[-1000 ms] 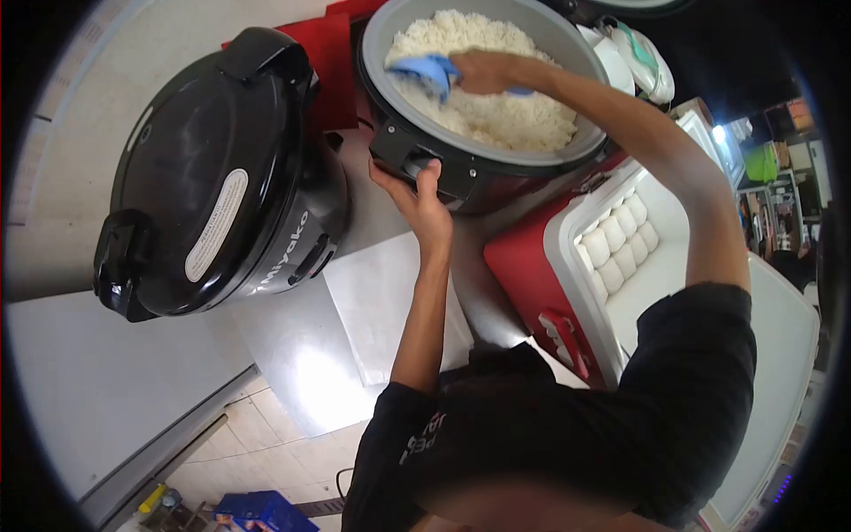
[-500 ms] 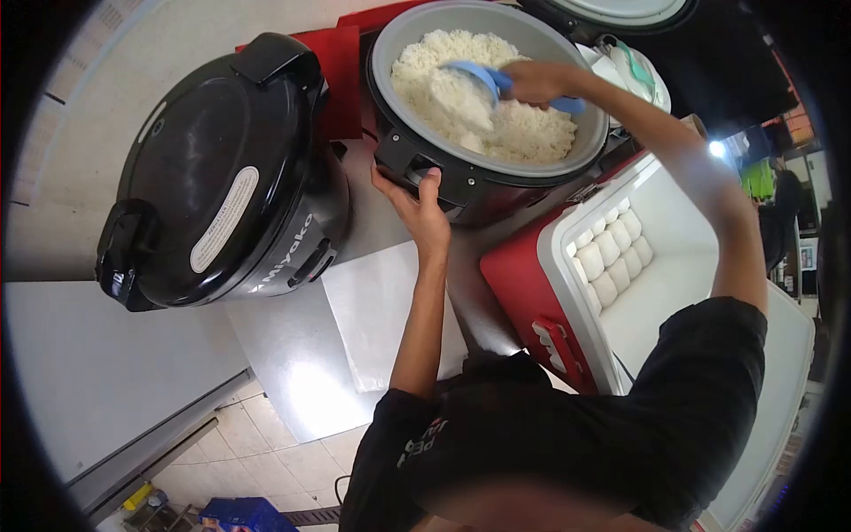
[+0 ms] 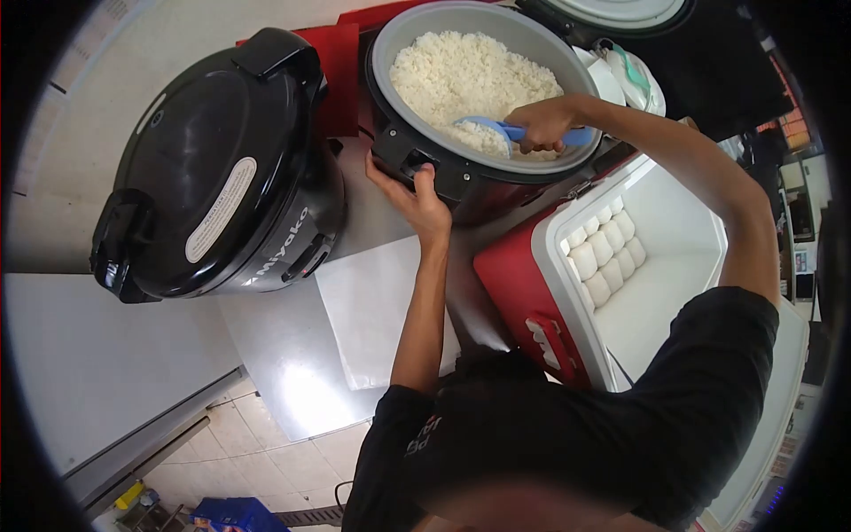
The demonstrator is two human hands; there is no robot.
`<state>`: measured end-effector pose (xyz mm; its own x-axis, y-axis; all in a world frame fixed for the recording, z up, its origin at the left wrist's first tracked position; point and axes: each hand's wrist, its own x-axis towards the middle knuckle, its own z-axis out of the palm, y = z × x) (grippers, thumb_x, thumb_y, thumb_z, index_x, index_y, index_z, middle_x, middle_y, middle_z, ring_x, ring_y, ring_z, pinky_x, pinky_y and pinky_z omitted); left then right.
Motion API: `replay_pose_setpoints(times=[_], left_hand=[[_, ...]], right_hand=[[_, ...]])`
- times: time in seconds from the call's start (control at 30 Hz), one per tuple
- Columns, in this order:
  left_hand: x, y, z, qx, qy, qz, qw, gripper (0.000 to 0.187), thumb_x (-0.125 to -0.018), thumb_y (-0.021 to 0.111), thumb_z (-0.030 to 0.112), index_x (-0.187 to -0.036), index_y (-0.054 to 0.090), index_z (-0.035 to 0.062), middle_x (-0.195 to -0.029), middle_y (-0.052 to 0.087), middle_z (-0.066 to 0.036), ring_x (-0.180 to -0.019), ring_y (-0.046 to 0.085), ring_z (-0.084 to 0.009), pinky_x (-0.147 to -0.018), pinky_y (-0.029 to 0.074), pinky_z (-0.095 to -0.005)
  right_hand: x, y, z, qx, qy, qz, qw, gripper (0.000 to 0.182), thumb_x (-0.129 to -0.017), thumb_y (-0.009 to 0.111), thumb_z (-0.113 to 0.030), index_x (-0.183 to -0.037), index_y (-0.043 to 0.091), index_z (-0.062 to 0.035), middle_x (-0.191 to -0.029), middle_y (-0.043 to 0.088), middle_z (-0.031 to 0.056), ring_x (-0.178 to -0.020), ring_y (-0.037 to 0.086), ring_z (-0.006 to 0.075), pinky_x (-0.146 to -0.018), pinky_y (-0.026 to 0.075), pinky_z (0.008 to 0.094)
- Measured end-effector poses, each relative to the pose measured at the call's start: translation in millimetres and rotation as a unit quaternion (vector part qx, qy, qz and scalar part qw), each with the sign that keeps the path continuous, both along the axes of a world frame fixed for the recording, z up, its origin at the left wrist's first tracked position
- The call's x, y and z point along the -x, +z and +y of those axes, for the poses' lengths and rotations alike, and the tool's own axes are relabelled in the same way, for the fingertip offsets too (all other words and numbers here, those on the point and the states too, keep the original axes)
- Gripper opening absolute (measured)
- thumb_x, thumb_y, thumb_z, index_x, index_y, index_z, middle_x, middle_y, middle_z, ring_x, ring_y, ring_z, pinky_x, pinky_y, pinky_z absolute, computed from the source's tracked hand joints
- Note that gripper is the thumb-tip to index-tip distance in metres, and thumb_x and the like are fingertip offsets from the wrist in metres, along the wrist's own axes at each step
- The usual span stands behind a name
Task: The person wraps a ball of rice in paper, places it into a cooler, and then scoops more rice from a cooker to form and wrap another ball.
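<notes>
Cooked white rice fills much of the grey inner pot of an open rice cooker. My right hand is closed round the handle of a blue rice paddle. The paddle's blade sits low against the near side of the pot, with rice on it. My left hand grips the cooker's black side handle, thumb on top and fingers partly hidden beneath.
A second, lidded black rice cooker stands at left. White paper sheets lie on the steel table. To the right, an open red cooler box holds several wrapped white packets stacked along one wall.
My right hand has brought the paddle down and toward the pot's near edge, where it was raised over the rice before. My left hand stays on the cooker's handle.
</notes>
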<state>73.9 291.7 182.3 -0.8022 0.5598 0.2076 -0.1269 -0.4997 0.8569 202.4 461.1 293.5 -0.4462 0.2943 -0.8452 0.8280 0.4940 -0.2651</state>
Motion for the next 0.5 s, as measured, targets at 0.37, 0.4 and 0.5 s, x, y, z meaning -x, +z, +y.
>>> replay_pose_setpoints(times=[0.37, 0.4, 0.5], left_hand=[[1, -5, -2, 0.006, -0.029, -0.023, 0.999, 0.067, -0.074, 0.054, 0.009, -0.133, 0.026, -0.0057, -0.122, 0.038, -0.019, -0.109, 0.041, -0.0259, -0.099, 0.031, -0.0343], [0, -4, 0, 0.002, -0.018, -0.022, 1.0, 0.067, -0.074, 0.054, 0.009, -0.133, 0.026, -0.0055, -0.121, 0.038, -0.019, -0.108, 0.041, -0.026, -0.099, 0.032, -0.0347], [-2, -6, 2, -0.004, -0.01, -0.024, 1.0, 0.067, -0.073, 0.053, 0.01, -0.132, 0.026, -0.0052, -0.12, 0.039, -0.019, -0.107, 0.041, -0.0261, -0.098, 0.032, -0.0355]], right_hand=[[-22, -23, 32, -0.454, 0.064, 0.281, 0.843, 0.029, -0.081, 0.048, -0.011, -0.104, 0.048, 0.0068, -0.075, 0.062, 0.0257, -0.065, 0.063, 0.0387, -0.065, 0.051, 0.0463], [-25, -19, 36, -0.452, 0.066, 0.283, 0.843, 0.029, -0.081, 0.048, -0.011, -0.104, 0.048, 0.0068, -0.075, 0.062, 0.0257, -0.065, 0.063, 0.0387, -0.065, 0.051, 0.0463], [-23, -2, 11, -0.293, -0.072, 0.161, 0.94, 0.028, -0.078, 0.048, -0.01, -0.1, 0.05, 0.0074, -0.075, 0.062, 0.0248, -0.062, 0.064, 0.0351, -0.062, 0.052, 0.0437]])
